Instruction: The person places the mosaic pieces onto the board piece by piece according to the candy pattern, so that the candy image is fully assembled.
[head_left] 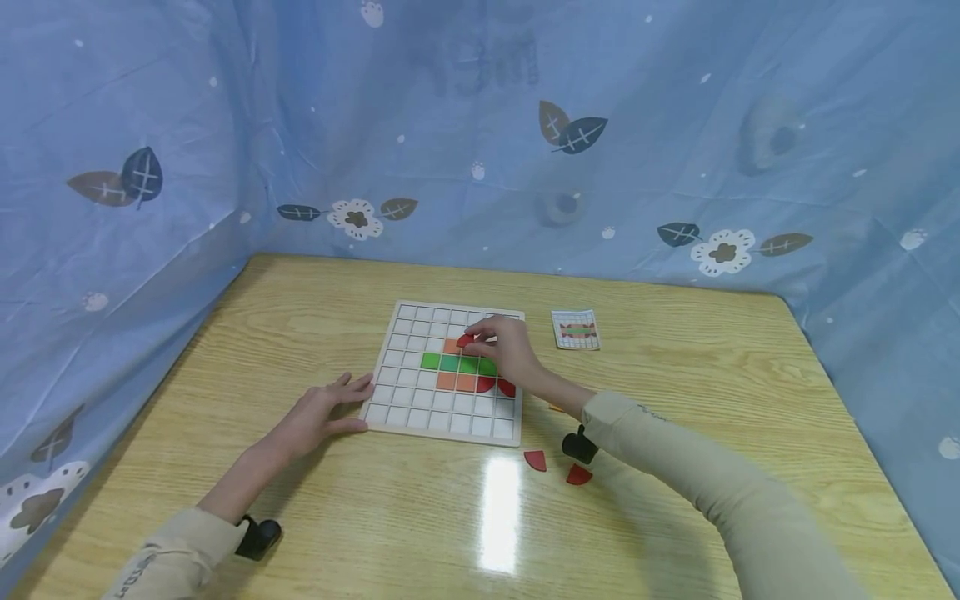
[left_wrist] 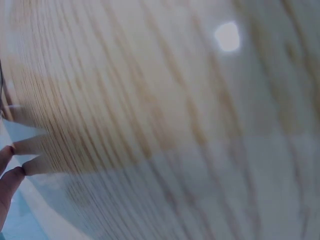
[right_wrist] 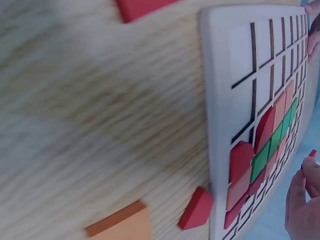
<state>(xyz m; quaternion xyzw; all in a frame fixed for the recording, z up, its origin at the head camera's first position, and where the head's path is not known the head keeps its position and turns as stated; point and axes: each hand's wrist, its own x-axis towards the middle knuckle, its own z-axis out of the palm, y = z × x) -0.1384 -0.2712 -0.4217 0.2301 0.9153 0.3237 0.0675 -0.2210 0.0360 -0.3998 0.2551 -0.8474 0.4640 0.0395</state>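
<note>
A white square grid board (head_left: pixel 420 421) lies on the table with green square tiles (head_left: pixel 450 363), orange tiles (head_left: pixel 456 382) and red quarter-round tiles (head_left: pixel 507 388) in its cells. Above the board, my right hand (head_left: pixel 512 352) pinches a red quarter-round tile (head_left: pixel 465 340) between thumb and fingertips, near an orange tile. That hand (right_wrist: pixel 304 192) also shows at the right edge of the right wrist view. My left hand (head_left: pixel 322 412) rests at the board's left edge, fingers spread and touching it. Only a few of its fingers (left_wrist: pixel 10 182) appear in the left wrist view.
A small printed pattern card (head_left: pixel 576 330) lies right of the board. Loose red tiles (head_left: pixel 536 460) sit on the table (head_left: pixel 420 517) near the board's lower right corner. An orange piece (right_wrist: pixel 125 225) lies partly under the right forearm. A blue patterned cloth (head_left: pixel 480 167) hangs behind.
</note>
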